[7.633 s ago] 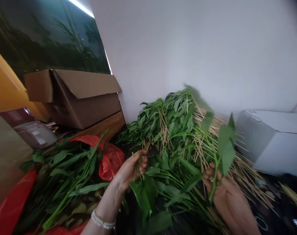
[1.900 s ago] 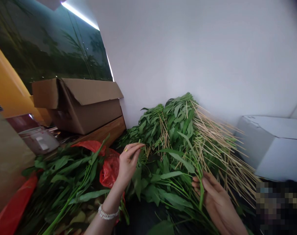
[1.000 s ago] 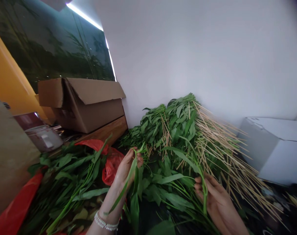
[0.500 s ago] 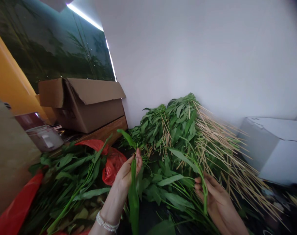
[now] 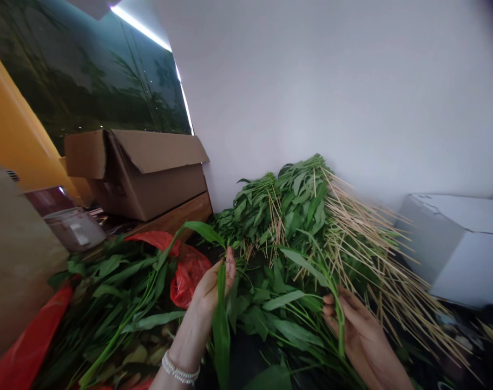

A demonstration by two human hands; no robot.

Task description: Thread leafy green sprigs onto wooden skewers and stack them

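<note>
My left hand, with a pearl bracelet on its wrist, is closed on a green leafy sprig whose long leaves hang down and arch to the left. My right hand pinches a leafy water spinach stem, its narrow leaves pointing up and left. Between and below the hands lie loose water spinach greens. Behind them, bundles of leaves are piled against the wall, with many thin wooden skewers sticking out to the right.
At left, a red plastic bag lies open around more leafy stems. A cardboard box stands behind it, beside a clear plastic tub. On the right sits a white box. A pale wall rises at the back.
The leaf above my left hand now arches further out to the left. Both hands stay nearly in place and keep their hold.
</note>
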